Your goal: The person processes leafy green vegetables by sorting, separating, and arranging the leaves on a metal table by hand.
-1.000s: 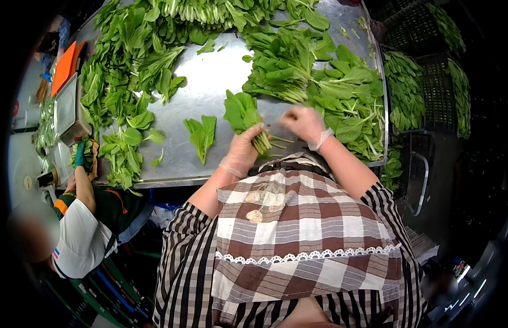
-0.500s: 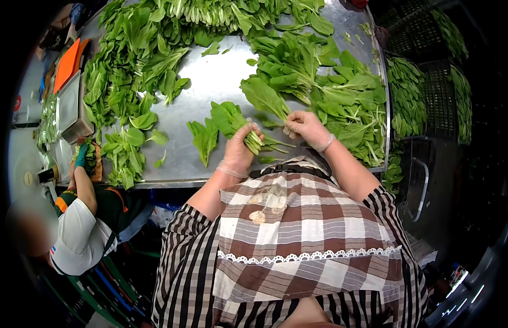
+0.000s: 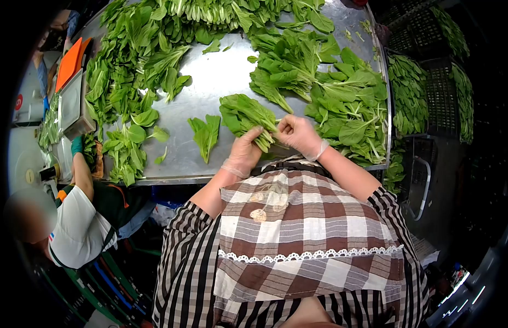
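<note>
A bunch of leafy greens (image 3: 246, 113) with pale stems is in my left hand (image 3: 244, 152), its fingers closed around the stem end and the leaves pointing up and left. My right hand (image 3: 300, 135) has its fingers pinched together at the stems, on the right side of that bunch. Both hands wear clear thin gloves. Left of the bunch, a small loose green (image 3: 205, 136) lies on the metal table (image 3: 177, 123). Just beyond my right hand is a pile of leafy greens (image 3: 289, 63), with another pile (image 3: 352, 120) to its right.
Heaped greens (image 3: 123, 71) cover the table's left and far sides. A metal container (image 3: 73, 104) and an orange board (image 3: 69, 64) stand at the left. A co-worker (image 3: 82, 229) in a white sleeve works there. Crates of greens (image 3: 408, 95) stand off the right edge.
My right hand has come in from the single large leaf it held apart to the bunch's stems. The bunch in my left hand looks fuller and has shifted slightly right. The co-worker's arm moved a little.
</note>
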`<state>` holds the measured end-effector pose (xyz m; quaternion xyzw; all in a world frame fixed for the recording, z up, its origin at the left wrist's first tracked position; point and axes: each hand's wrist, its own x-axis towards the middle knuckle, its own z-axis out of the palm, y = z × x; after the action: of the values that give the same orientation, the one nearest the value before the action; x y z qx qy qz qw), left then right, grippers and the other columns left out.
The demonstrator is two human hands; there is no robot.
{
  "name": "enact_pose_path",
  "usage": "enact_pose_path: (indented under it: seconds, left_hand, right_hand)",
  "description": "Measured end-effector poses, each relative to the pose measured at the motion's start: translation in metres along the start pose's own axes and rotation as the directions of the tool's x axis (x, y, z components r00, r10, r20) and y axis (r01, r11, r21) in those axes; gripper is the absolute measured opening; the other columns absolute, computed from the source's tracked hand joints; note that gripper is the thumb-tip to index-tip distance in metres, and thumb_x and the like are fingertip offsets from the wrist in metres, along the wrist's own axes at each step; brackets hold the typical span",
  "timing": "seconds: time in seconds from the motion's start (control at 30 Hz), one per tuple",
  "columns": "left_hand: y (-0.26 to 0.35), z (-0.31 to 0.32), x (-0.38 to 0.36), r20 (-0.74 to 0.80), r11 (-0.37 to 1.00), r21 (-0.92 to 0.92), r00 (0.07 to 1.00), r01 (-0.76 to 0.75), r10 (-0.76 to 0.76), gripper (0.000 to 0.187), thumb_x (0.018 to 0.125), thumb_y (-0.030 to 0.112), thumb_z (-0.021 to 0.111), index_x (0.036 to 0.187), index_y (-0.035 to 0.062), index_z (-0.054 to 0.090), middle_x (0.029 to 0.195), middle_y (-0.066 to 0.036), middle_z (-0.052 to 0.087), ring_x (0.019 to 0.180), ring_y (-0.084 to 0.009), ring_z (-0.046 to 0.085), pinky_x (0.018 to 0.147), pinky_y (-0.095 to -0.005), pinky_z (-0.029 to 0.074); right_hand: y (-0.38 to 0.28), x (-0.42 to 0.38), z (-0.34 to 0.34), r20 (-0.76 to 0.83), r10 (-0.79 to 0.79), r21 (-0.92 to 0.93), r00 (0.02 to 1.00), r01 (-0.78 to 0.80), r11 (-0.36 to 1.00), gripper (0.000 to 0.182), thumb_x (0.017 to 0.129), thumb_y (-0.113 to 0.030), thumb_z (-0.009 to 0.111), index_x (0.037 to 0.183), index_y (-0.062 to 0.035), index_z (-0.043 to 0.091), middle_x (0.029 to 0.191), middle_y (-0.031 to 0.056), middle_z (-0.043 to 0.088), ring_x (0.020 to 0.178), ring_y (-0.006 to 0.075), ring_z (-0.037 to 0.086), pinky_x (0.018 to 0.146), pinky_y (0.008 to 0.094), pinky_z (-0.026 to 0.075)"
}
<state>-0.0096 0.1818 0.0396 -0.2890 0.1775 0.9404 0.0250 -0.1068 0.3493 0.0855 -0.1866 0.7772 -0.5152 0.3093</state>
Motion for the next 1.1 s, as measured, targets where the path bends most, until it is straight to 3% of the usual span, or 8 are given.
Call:
enact_pose_path:
  seconds: [0.27,0.37,0.67,0.8,0.97,1.1]
  left_hand:
    - [0.003,0.010,-0.012,0.145,0.993,0.113,0.989,-0.038,0.021,0.040,0.086,0.001,0.065,0.124,-0.0004,0.053,0.117,-0.009,0.062,0.109,-0.0236,0.059,0.100,-0.0403,0.047]
    - [0.001,0.011,-0.014,0.166,0.990,0.130,0.986,-0.057,0.035,0.040,0.086,0.002,0.065,0.124,0.0005,0.053,0.117,-0.008,0.062,0.108,-0.0227,0.059,0.099,-0.0395,0.047]
    - [0.006,0.011,-0.003,0.066,0.989,0.137,0.997,-0.049,0.040,0.039,0.086,0.000,0.065,0.123,0.0001,0.053,0.115,-0.010,0.062,0.107,-0.0228,0.060,0.098,-0.0388,0.048]
    - [0.008,0.018,-0.004,0.027,0.989,0.117,0.996,-0.087,0.085,0.035,0.085,-0.003,0.066,0.118,0.0000,0.057,0.110,-0.007,0.064,0.099,-0.0201,0.063,0.089,-0.0345,0.052]
    - [0.009,0.019,-0.001,0.021,0.975,0.177,0.991,-0.136,0.134,0.036,0.086,-0.002,0.064,0.120,0.0010,0.056,0.112,-0.007,0.063,0.103,-0.0200,0.061,0.092,-0.0353,0.050]
    - [0.009,0.023,0.000,0.035,0.967,0.193,0.986,-0.167,0.163,0.035,0.086,-0.001,0.064,0.120,0.0014,0.055,0.113,-0.007,0.062,0.104,-0.0195,0.060,0.094,-0.0356,0.049]
  right_hand:
    - [-0.016,-0.006,0.001,-0.089,-0.289,-0.472,0.953,0.215,0.855,0.014,0.073,-0.013,0.073,0.077,-0.0081,0.061,0.066,0.0099,0.065,0.061,0.0276,0.067,0.056,0.0377,0.053]
    - [-0.019,-0.007,0.002,-0.065,-0.376,-0.529,0.924,0.287,0.798,0.014,0.073,-0.012,0.073,0.075,-0.0090,0.059,0.067,0.0091,0.065,0.061,0.0283,0.067,0.056,0.0393,0.052]
    - [-0.017,0.003,-0.001,0.019,-0.160,-0.255,0.987,0.160,0.954,0.017,0.078,-0.017,0.074,0.084,-0.0042,0.064,0.073,0.0135,0.067,0.066,0.0277,0.068,0.061,0.0358,0.053]
    - [-0.011,0.004,0.000,0.018,-0.099,-0.182,0.995,0.101,0.978,0.018,0.079,-0.017,0.074,0.088,-0.0029,0.066,0.072,0.0125,0.067,0.064,0.0223,0.066,0.061,0.0328,0.052]
    - [-0.019,0.002,0.003,-0.034,-0.064,-0.077,0.997,0.061,0.995,0.018,0.083,-0.013,0.072,0.092,0.0007,0.065,0.072,0.0075,0.066,0.064,0.0123,0.062,0.060,0.0280,0.051]
    - [-0.017,0.001,0.005,0.003,0.072,0.200,0.997,-0.071,0.977,0.016,0.089,-0.009,0.066,0.096,0.0039,0.062,0.077,0.0066,0.065,0.067,0.0104,0.062,0.060,0.0267,0.053]
